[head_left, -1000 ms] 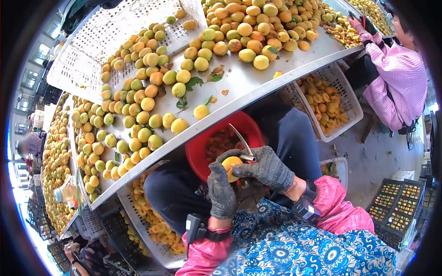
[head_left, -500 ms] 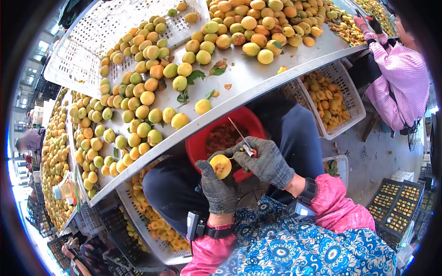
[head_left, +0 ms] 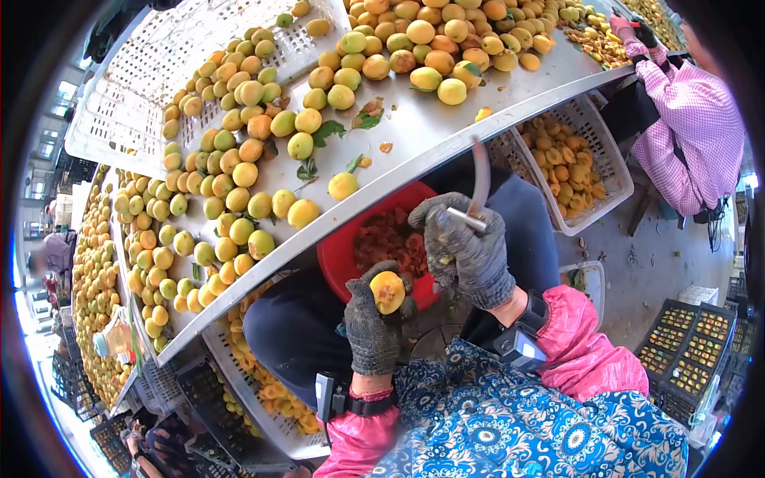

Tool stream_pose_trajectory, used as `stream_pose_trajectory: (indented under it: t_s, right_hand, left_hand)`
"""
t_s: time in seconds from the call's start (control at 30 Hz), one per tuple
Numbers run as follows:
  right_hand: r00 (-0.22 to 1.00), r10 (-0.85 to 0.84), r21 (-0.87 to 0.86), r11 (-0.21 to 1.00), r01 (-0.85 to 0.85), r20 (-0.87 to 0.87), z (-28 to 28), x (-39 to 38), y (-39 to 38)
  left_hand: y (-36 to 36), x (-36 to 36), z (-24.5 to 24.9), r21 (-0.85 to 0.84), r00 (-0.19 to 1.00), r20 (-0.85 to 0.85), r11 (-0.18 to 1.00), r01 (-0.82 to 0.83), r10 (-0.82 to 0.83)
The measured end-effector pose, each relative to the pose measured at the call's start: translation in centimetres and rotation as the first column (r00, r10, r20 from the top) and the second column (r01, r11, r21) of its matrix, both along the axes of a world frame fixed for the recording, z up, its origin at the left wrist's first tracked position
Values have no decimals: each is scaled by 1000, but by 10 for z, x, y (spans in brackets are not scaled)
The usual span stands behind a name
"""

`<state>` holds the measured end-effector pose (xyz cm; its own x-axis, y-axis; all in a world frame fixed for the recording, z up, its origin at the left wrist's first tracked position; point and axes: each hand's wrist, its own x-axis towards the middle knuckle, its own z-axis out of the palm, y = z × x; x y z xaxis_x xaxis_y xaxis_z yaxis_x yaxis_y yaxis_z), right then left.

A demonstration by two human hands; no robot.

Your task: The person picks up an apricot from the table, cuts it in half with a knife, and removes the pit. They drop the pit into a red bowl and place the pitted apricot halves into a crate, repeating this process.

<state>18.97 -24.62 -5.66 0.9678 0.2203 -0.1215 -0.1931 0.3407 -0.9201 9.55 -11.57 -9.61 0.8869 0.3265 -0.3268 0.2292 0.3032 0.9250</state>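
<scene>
My left hand, in a grey knitted glove, holds a cut apricot with its cut face and brown centre turned up. To its right, my gloved right hand is closed round a knife; the blade points up and is smeared by motion. A short metal piece shows at the fingers of that hand. Between my knees, beneath both hands, stands a red basin with reddish-brown scraps in it. The two hands are apart.
Whole apricots cover much of the metal table, whose raised edge runs before my knees. Crates of apricot halves stand below. A co-worker in a pink checked top sits at right. Black trays lie on the floor.
My right hand has moved up and away from the cut apricot, swinging the knife blade upward. My left hand has turned slightly, still holding the apricot.
</scene>
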Motion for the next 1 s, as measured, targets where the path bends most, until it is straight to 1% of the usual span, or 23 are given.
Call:
stream_pose_trajectory:
  t_s: [0.03,0.07,0.1,0.13,0.17,0.3,0.37,0.4,0.47,0.5,0.57,0.6,0.63,0.67,0.7,0.77,0.8,0.83,0.87,0.9,0.93,0.97,1.0]
  right_hand:
    - [1000,-3,-2,1000,3,1,7,2,-2]
    - [998,14,116,993,-7,-54,14,4,-3]
    - [994,36,234,972,-9,-107,19,4,-4]
    - [992,17,266,964,16,-123,20,5,-2]
    - [992,15,266,964,18,-124,21,5,0]
    - [995,48,278,960,-23,-83,20,2,5]
    - [999,29,245,969,-18,-41,9,-1,7]
    - [1000,28,272,962,-25,-6,5,-2,7]
    - [998,68,254,965,-65,-1,5,-5,5]
    - [994,110,237,966,-108,4,6,-5,4]
    - [989,150,263,954,-142,-10,7,-5,1]
    - [982,178,222,957,-188,67,4,-5,1]
    - [968,208,178,956,-232,142,3,-5,1]
    - [968,243,155,955,-251,70,5,-6,0]
    - [968,242,155,956,-250,68,5,-5,0]
    - [951,290,237,936,-259,-107,5,-1,0]
    - [949,300,253,930,-267,-99,5,1,-1]
    - [949,299,253,930,-266,-100,5,-1,-1]
    - [959,282,108,953,-282,13,4,-4,-1]
    - [952,278,-38,961,-275,128,2,-7,1]
    - [927,296,-66,955,-288,233,-2,-9,2]
    - [928,293,-64,956,-286,232,-3,-9,2]
    - [915,297,-62,955,-291,273,-4,-9,3]
  left_hand:
    - [1,-3,-5,-252,1000,-9,968,-11,9]
    - [1,-5,-7,-487,1000,-23,873,-25,16]
    - [0,-8,-6,-487,1000,-25,873,-25,14]
    - [-1,-10,-4,-469,995,-100,882,-42,-6]
    - [-2,-10,-3,-449,984,-174,892,-57,-24]
    - [-19,-7,-7,-477,976,-215,872,-114,10]
    - [-25,-4,4,-529,945,-318,813,-244,77]
    - [-24,-4,3,-530,945,-318,812,-244,77]
    - [-22,-5,1,-683,948,-318,692,-231,3]
    - [-23,-5,3,-684,948,-319,692,-231,1]
    - [-26,-5,9,-536,977,-212,836,-117,1]
    - [-26,-5,9,-537,977,-213,836,-118,1]
    - [-25,-5,7,-570,966,-257,806,-162,13]
    - [-25,-5,5,-599,953,-302,773,-207,22]
    - [-26,-6,2,-599,953,-303,773,-207,20]
    - [-30,-8,-4,-520,980,-198,844,-129,28]
    - [-29,-10,-9,-521,980,-198,844,-128,26]
    - [-26,-12,-13,-567,986,-166,820,-77,-22]
    - [-24,-13,-15,-610,989,-131,792,-26,-68]
    - [-24,-12,-15,-609,989,-132,793,-27,-68]
    - [-25,-9,-14,-624,976,-218,771,-128,-15]
    - [-26,-7,-14,-630,952,-304,743,-227,33]
    - [-27,-10,-21,-629,951,-306,744,-225,29]
